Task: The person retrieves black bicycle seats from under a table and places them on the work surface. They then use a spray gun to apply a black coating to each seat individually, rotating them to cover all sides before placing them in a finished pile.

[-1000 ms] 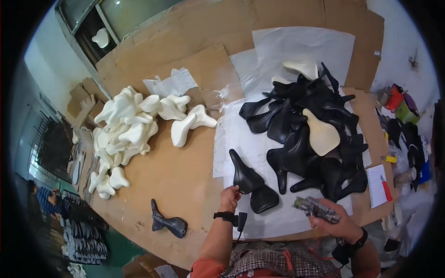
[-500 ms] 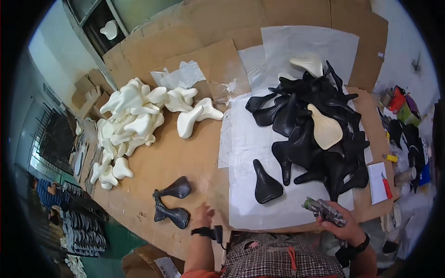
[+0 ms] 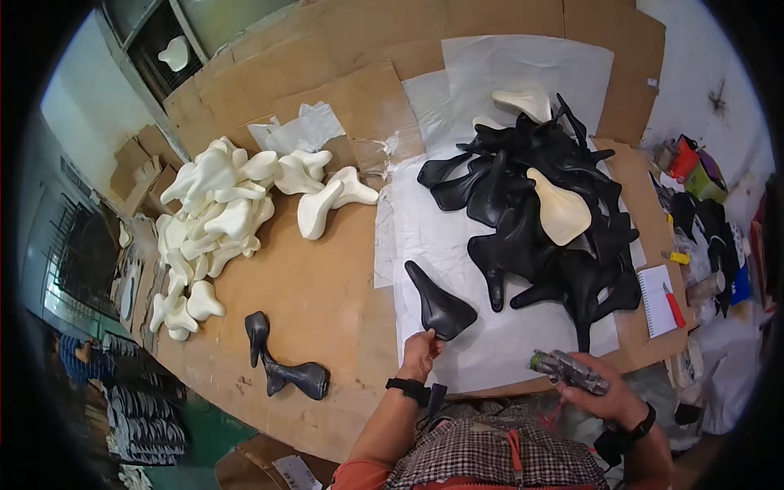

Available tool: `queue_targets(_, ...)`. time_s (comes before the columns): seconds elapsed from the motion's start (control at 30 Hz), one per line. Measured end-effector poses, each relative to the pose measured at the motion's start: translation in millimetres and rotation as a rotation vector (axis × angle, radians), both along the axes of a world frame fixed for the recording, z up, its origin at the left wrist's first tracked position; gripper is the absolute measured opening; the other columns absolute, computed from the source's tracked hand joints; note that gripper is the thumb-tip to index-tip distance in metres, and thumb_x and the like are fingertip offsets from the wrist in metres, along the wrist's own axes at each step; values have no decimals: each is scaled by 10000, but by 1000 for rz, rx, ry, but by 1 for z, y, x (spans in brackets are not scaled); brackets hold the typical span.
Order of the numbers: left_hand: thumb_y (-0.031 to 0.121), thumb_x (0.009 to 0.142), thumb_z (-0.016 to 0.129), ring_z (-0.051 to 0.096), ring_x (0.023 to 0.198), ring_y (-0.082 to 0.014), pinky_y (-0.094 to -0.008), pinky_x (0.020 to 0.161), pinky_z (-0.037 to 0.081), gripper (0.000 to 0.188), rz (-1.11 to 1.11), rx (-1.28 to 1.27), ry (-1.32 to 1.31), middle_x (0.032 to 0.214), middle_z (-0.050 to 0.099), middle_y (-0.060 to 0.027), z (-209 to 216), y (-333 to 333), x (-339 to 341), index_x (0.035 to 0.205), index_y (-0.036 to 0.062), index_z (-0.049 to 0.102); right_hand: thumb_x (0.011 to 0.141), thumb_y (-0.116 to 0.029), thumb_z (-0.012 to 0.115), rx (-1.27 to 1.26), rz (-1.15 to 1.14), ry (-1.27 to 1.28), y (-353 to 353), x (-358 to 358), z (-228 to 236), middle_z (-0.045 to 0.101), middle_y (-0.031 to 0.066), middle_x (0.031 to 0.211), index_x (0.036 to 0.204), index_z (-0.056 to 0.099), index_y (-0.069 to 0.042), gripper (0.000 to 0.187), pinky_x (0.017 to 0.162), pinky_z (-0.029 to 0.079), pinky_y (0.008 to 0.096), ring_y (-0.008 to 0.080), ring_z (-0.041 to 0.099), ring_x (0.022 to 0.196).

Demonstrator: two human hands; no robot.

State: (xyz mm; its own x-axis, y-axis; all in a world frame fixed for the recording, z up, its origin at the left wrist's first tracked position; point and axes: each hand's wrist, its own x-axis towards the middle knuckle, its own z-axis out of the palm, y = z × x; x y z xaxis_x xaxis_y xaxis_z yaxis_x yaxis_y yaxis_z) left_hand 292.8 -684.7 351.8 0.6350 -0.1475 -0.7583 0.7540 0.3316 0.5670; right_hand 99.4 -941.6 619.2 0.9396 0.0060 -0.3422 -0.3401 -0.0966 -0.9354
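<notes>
Left hand — on saddle (black)

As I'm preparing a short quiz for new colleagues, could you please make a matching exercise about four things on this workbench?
Column one:
1. Left hand
2. Right hand
3. Notepad
4. Large heap of white pieces

Column two:
A. Lies with a red-handled tool on it
B. Sits on the brown tabletop, left of the white sheet
C. At the near edge of a black saddle-shaped piece
D. Grips a metal tool

Right pairs: 1-C; 2-D; 3-A; 4-B
</notes>
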Motion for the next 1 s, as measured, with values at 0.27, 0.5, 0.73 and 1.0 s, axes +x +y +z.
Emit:
queue_targets(0.27,161,876,560,544,537,-157,-280,508,453,117,0,166,-119,670,570,-33,0,52,-14,849,48,553,807,-110,661,25,-35,-140,16,25,8,613,33,900,1235,462,0,485,735,473,236,86,572,815)
queue_targets(0.5,195,831,572,552,657,-179,-273,549,433,236,475,282,-163,954,565,-88,13,133,35,1008,43,537,800,-69,667,80,-220,-119,-18,1,-17,612,40,920,1250,433,9,513,778,471,254,94,568,856)
queue_targets(0.73,15,734,605,597,846,-291,-371,768,489,408,-469,828,-837,1037,599,-169,-13,-75,129,1137,60,556,813,-104,673,130,-308,-84,-33,-1,-33,594,34,946,1239,433,-5,499,768,466,240,74,550,874)
queue_targets(1.0,92,670,637,539,985,-304,-415,813,457,263,-898,1060,-1671,1125,595,-80,10,-128,155,932,88,658,808,-121,684,72,-244,-97,-47,17,-36,601,40,969,1261,427,-15,532,783,463,243,87,560,910)
